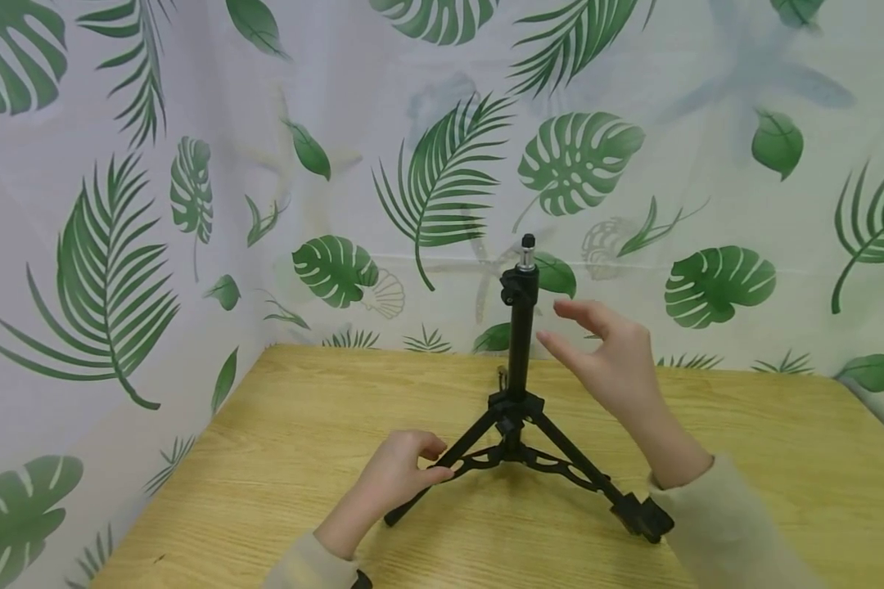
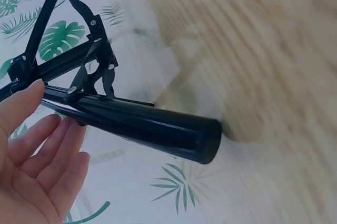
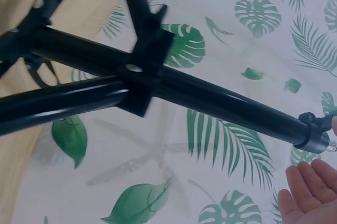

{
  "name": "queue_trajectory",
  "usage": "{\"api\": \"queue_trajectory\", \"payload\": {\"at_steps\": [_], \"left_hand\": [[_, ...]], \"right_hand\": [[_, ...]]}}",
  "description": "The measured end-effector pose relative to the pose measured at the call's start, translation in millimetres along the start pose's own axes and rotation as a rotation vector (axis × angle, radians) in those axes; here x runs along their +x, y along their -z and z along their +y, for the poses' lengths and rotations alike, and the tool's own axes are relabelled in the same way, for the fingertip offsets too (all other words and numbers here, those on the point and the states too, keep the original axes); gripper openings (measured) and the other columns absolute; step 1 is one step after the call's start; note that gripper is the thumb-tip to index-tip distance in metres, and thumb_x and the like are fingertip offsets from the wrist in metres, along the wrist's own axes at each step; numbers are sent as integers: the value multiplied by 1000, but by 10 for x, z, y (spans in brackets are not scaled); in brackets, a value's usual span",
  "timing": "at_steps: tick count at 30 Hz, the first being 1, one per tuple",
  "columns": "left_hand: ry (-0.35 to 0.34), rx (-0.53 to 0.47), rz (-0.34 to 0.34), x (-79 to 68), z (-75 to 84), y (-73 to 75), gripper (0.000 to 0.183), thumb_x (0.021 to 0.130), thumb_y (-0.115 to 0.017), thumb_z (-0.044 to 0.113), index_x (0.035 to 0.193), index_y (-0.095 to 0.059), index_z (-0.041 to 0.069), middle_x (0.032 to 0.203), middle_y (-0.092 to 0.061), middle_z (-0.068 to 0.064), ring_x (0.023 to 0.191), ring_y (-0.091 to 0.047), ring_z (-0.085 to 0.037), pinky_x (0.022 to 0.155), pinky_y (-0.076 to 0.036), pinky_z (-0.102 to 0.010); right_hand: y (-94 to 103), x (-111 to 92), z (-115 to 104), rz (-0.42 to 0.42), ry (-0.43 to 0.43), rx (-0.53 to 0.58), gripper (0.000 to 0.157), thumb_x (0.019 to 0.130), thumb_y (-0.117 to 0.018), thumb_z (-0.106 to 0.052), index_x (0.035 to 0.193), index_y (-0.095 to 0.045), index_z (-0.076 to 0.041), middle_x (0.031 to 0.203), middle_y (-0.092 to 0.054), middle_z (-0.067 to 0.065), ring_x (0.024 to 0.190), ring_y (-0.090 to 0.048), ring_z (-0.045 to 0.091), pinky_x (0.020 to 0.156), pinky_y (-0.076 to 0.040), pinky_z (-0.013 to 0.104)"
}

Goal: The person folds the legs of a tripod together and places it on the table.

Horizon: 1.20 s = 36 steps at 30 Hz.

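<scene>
A black tripod stand [image 1: 520,352] is upright on the wooden table, legs spread, with a silver stud and dark tip on top. My left hand [image 1: 398,470] is at its left leg [image 2: 137,124], thumb and relaxed fingers on either side of the tube. In the left wrist view the thumb overlaps the leg and the fingertips [image 2: 71,129] lie just below it. To the right of the upper column, my right hand [image 1: 615,360] is raised with thumb and index finger apart, holding nothing. A clamp collar with a knob [image 3: 315,132] is near its fingers in the right wrist view.
The wood-grain table [image 1: 287,425] runs back to a white cloth [image 1: 442,327] printed with green leaves, which also hangs along the left. The tripod's right leg ends in a chunky black foot [image 1: 642,517] near my right sleeve. Flat braces [image 1: 560,466] join the legs low down.
</scene>
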<state>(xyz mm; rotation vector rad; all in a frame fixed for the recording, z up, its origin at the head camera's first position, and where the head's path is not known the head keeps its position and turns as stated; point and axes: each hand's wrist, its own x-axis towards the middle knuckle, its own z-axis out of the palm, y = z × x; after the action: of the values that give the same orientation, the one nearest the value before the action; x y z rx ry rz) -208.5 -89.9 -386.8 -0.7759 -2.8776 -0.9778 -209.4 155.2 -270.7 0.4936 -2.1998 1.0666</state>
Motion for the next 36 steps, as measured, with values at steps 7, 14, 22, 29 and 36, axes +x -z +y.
{"api": "queue_trajectory", "payload": {"at_steps": [7,14,22,29,36], "left_hand": [[-15,6,-18,12,-17,-22,20,75,-71,17,90,-67,4,84,-65,-3,75,-60,-11,66,-47,-25],[-12,39,-34,17,-30,-25,16,73,-73,15,84,-67,5,77,-64,1,70,-58,-9,63,-46,-24],[56,43,-68,2,-64,-17,16,71,-74,15,80,-66,5,70,-61,3,62,-54,-5,57,-45,-21],[78,88,-56,1,-65,-27,18,69,-76,17,78,-67,5,66,-59,5,59,-53,-5,55,-44,-22],[86,101,-55,-9,-57,-19,18,68,-76,17,78,-67,5,65,-58,5,58,-52,-5,54,-43,-22]], "right_hand": [[37,201,-87,-36,-63,78,41,81,-66,-24,115,-57,-2,109,-60,12,103,-54,24,87,-41,40],[82,424,-182,-38,-144,166,42,80,-65,-27,114,-57,-4,109,-60,9,102,-55,19,87,-42,31],[25,617,-289,-35,-195,242,40,79,-67,-25,111,-59,-2,102,-63,9,90,-59,14,76,-46,23],[-72,684,-318,40,-237,286,30,76,-70,-18,97,-63,3,85,-64,4,75,-58,9,70,-45,22],[-57,667,-321,4,-192,203,26,78,-69,-18,91,-63,3,87,-64,11,70,-57,5,69,-44,23]]}}
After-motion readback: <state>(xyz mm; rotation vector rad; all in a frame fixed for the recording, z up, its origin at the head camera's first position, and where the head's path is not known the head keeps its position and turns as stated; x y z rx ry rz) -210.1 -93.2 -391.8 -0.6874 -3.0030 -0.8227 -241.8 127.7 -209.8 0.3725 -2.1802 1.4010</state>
